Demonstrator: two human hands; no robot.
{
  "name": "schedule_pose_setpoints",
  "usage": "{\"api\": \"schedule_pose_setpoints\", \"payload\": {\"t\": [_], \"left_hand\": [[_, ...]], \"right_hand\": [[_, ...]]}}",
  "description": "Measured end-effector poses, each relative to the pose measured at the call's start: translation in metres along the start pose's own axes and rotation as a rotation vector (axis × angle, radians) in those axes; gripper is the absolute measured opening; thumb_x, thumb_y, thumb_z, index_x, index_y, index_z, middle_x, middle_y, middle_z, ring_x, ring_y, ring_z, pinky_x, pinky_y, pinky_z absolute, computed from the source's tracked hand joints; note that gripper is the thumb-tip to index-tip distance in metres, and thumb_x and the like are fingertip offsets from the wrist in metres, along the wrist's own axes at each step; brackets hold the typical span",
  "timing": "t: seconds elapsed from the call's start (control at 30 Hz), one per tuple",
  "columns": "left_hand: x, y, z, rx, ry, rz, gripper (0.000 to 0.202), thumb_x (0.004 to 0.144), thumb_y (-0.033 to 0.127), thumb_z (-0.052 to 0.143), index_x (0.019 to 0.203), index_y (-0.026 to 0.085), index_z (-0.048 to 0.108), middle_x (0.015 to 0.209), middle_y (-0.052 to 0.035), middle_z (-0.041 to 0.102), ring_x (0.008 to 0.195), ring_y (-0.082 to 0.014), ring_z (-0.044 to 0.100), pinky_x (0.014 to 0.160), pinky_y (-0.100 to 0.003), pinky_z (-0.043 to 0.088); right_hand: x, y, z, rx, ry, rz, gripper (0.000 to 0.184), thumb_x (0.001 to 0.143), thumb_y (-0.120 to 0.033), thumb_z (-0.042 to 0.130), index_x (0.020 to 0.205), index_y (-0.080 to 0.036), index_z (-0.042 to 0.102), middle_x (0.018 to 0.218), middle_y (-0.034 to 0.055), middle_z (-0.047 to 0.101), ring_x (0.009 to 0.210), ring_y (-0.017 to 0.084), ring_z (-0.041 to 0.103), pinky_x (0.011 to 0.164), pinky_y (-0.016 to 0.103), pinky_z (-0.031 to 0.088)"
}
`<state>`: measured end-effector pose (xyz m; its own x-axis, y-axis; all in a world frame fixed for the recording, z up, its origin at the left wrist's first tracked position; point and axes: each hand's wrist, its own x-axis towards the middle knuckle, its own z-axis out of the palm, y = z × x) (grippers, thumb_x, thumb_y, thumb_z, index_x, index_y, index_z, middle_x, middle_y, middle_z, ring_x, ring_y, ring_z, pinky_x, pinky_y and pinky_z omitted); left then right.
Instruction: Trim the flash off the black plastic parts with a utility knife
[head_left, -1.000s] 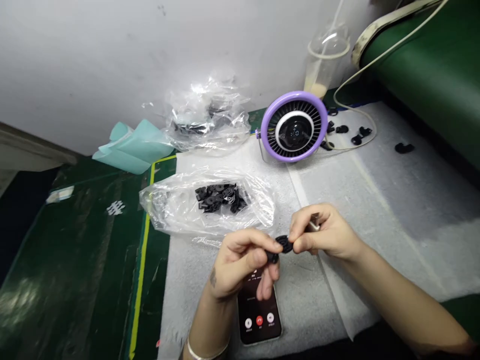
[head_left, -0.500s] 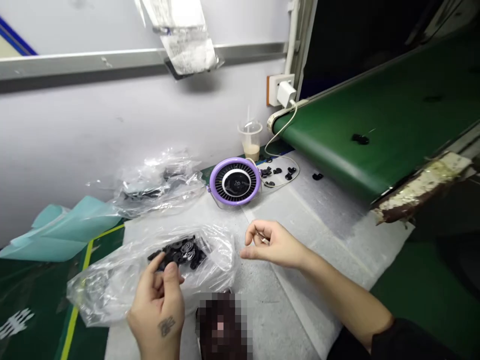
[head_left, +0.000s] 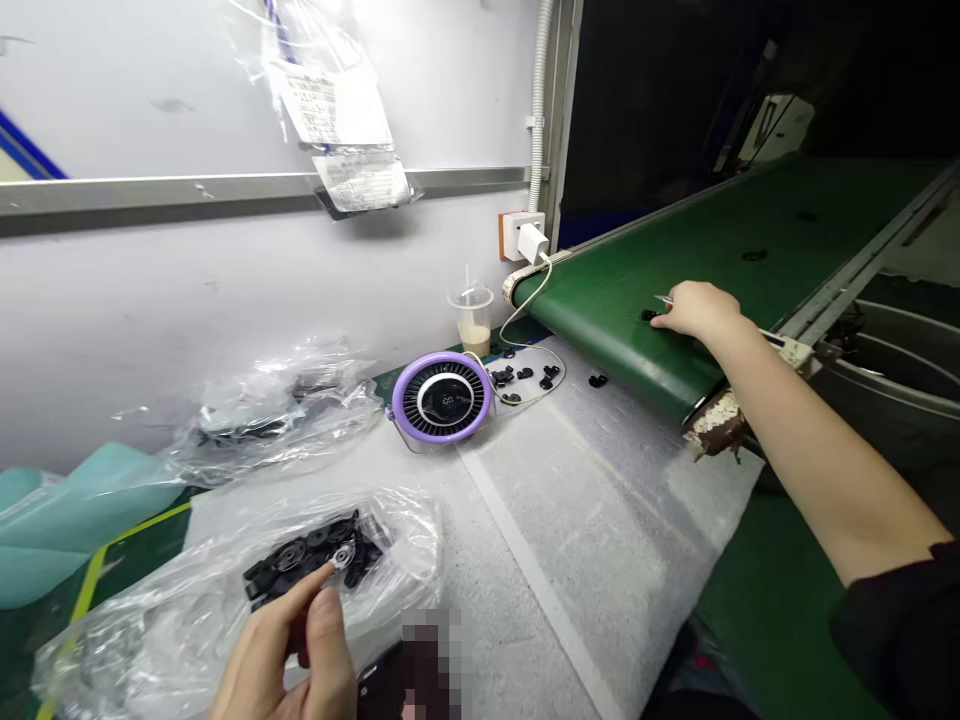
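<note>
My right hand (head_left: 699, 308) reaches over the green conveyor belt (head_left: 600, 300), its fingertips pinched at a small black plastic part (head_left: 649, 315). A thin pale sliver sticks out by those fingertips. My left hand (head_left: 289, 650) is low in the view, in front of an open clear plastic bag (head_left: 416, 540). Its thumb and index finger are slightly apart, with nothing visible between them. Beyond the index fingertip, several black plastic parts (head_left: 300, 553) lie in the bag; one shows a shiny round disc.
A purple-rimmed fan (head_left: 401, 400) stands mid-table, with a drink cup (head_left: 474, 335) behind it. A white cable (head_left: 517, 325) loops past loose black parts (head_left: 525, 373). Another bag (head_left: 330, 420) lies by the wall. A phone-like dark object (head_left: 379, 680), partly pixelated, sits beside my left hand.
My right hand has gone from above the table out to the belt and taken hold of a black part there. The view has shifted; my left hand sits lower in it, still by the bag.
</note>
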<state>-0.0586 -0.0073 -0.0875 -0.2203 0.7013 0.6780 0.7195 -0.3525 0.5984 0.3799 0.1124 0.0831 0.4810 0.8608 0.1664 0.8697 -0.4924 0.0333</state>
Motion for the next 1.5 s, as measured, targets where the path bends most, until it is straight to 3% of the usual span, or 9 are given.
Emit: {"api": "schedule_pose_setpoints", "payload": {"t": [0.1, 0.17, 0.37, 0.47, 0.6, 0.73, 0.97, 1.2, 1.5], "left_hand": [[0.002, -0.005, 0.000, -0.011, 0.019, 0.105, 0.009, 0.097, 0.016, 0.066, 0.099, 0.018, 0.075, 0.084, -0.0019, 0.071, 0.065, -0.0130, 0.059, 0.069, -0.028, 0.048], [0.003, -0.008, 0.000, -0.033, 0.026, 0.146, 0.010, 0.096, 0.012, 0.066, 0.098, 0.017, 0.074, 0.085, -0.0022, 0.072, 0.068, -0.0127, 0.061, 0.069, -0.027, 0.049], [-0.002, -0.002, -0.002, -0.331, -0.133, 0.130, 0.016, 0.092, 0.004, 0.065, 0.095, 0.018, 0.073, 0.085, -0.0021, 0.070, 0.076, -0.0144, 0.067, 0.070, -0.025, 0.055], [-0.009, 0.007, 0.003, -0.447, -0.161, 0.156, 0.031, 0.089, -0.001, 0.066, 0.112, 0.019, 0.074, 0.105, -0.0070, 0.069, 0.095, -0.0190, 0.070, 0.078, -0.030, 0.062], [-0.018, 0.011, 0.011, -0.204, -0.076, 0.360, 0.049, 0.087, -0.006, 0.068, 0.125, 0.025, 0.074, 0.143, -0.0122, 0.057, 0.124, -0.0262, 0.064, 0.091, -0.039, 0.064], [-0.019, 0.009, 0.010, -0.125, -0.098, 0.443, 0.040, 0.096, 0.002, 0.062, 0.129, 0.022, 0.073, 0.138, -0.0130, 0.062, 0.128, -0.0281, 0.063, 0.100, -0.046, 0.062], [-0.015, 0.012, 0.008, -0.428, -0.259, 0.184, 0.028, 0.099, 0.003, 0.060, 0.121, 0.015, 0.071, 0.114, -0.0111, 0.072, 0.103, -0.0189, 0.074, 0.085, -0.032, 0.066], [-0.010, 0.020, 0.005, -0.423, -0.315, 0.172, 0.028, 0.090, -0.007, 0.063, 0.110, 0.011, 0.071, 0.099, -0.0054, 0.062, 0.089, -0.0125, 0.065, 0.076, -0.022, 0.058], [-0.011, 0.023, -0.001, -0.378, -0.355, 0.199, 0.032, 0.088, -0.011, 0.061, 0.112, 0.010, 0.070, 0.101, -0.0050, 0.060, 0.089, -0.0121, 0.062, 0.073, -0.021, 0.057]], "right_hand": [[0.004, 0.000, 0.006, 0.022, -0.110, 0.076, 0.035, 0.101, -0.037, 0.069, 0.130, -0.017, 0.064, 0.130, 0.0100, 0.067, 0.110, 0.025, 0.069, 0.093, 0.047, 0.061], [-0.013, -0.012, 0.008, 0.076, -0.147, 0.017, 0.032, 0.102, -0.037, 0.068, 0.126, -0.017, 0.066, 0.127, 0.0095, 0.068, 0.109, 0.024, 0.069, 0.093, 0.046, 0.060], [-0.114, -0.080, 0.024, 0.557, -0.438, -0.617, 0.015, 0.099, -0.023, 0.060, 0.097, -0.020, 0.075, 0.088, 0.0036, 0.074, 0.081, 0.018, 0.066, 0.076, 0.031, 0.050], [-0.153, -0.119, 0.050, 0.847, -0.616, -0.827, 0.026, 0.099, -0.037, 0.057, 0.094, -0.018, 0.074, 0.075, 0.0009, 0.066, 0.069, 0.014, 0.058, 0.065, 0.027, 0.046], [-0.180, -0.163, 0.091, 1.123, -0.862, -0.949, 0.059, 0.100, -0.069, 0.044, 0.093, -0.016, 0.070, 0.064, -0.0039, 0.049, 0.054, 0.010, 0.042, 0.052, 0.024, 0.040], [-0.192, -0.172, 0.110, 1.206, -1.013, -0.974, 0.068, 0.098, -0.080, 0.038, 0.093, -0.017, 0.064, 0.057, -0.0091, 0.036, 0.048, 0.010, 0.034, 0.044, 0.024, 0.035], [-0.196, -0.144, 0.101, 1.186, -0.734, -0.862, 0.030, 0.111, -0.050, 0.044, 0.123, -0.023, 0.044, 0.101, 0.0039, 0.058, 0.085, 0.016, 0.057, 0.076, 0.032, 0.050], [-0.206, -0.143, 0.089, 0.812, -0.124, -1.320, 0.033, 0.114, -0.043, 0.034, 0.109, -0.016, 0.052, 0.085, 0.0027, 0.060, 0.069, 0.016, 0.060, 0.058, 0.027, 0.046], [-0.207, -0.146, 0.088, 0.744, -0.017, -1.380, 0.043, 0.115, -0.036, 0.034, 0.086, -0.017, 0.060, 0.070, -0.0018, 0.052, 0.058, 0.013, 0.048, 0.050, 0.028, 0.035]]}}
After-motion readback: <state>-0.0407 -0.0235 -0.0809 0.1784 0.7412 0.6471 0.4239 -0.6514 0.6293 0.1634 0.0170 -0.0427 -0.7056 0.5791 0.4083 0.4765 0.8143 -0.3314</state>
